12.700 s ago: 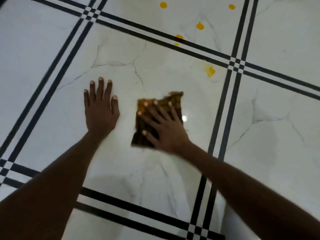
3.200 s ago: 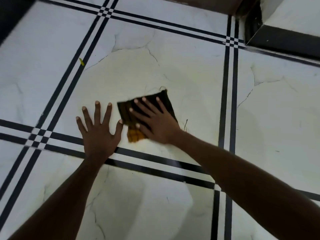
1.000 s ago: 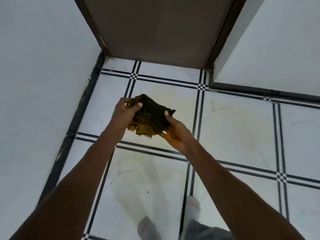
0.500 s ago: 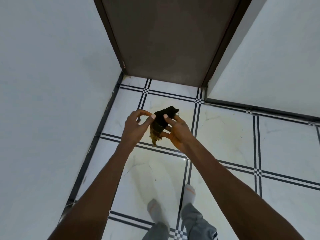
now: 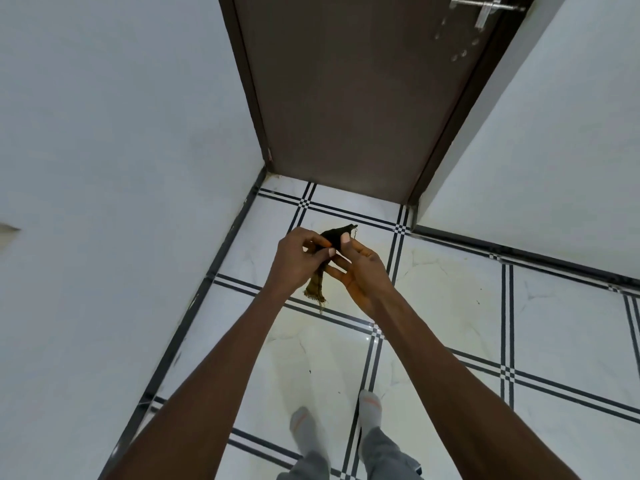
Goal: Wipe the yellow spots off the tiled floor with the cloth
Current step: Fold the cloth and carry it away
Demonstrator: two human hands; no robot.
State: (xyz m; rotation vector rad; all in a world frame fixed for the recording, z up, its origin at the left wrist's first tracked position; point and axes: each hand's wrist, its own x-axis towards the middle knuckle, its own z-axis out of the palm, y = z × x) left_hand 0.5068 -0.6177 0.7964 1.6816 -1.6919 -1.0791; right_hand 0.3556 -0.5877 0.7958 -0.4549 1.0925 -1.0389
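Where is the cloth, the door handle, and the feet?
cloth (image 5: 335, 235): head view, dark upper fold between the hands.
door handle (image 5: 484, 10): head view, metal lever.
feet (image 5: 302, 424): head view, left sock.

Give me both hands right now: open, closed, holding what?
Left hand: closed, pinching the cloth.
Right hand: thumb pressed on the same cloth, other fingers loosely open under it.

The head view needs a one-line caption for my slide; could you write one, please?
Standing by a closed brown door, both hands bunch the stained cloth above the tiled floor.
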